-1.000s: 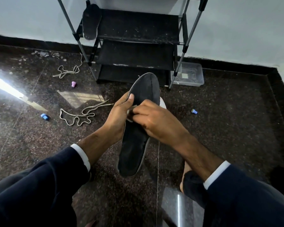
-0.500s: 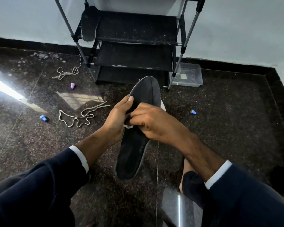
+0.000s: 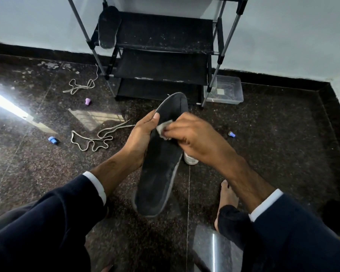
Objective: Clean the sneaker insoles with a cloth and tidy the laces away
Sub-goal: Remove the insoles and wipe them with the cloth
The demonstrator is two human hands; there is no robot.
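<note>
A dark insole is held up over the floor at centre. My left hand grips its left edge, thumb on the top face. My right hand pinches a small whitish cloth and presses it on the insole's upper half. A second dark insole leans on the left end of the shoe rack's top shelf. One pale lace lies loose on the floor to the left, another lace further back by the rack's leg.
A black shoe rack stands against the wall ahead. A clear plastic box sits at its right foot. Small purple and blue caps and another blue cap dot the dark floor. A white object shows behind the insole.
My right hand with the cloth has slid up the insole toward its toe end, and more of the cloth shows. My left hand keeps its grip.
</note>
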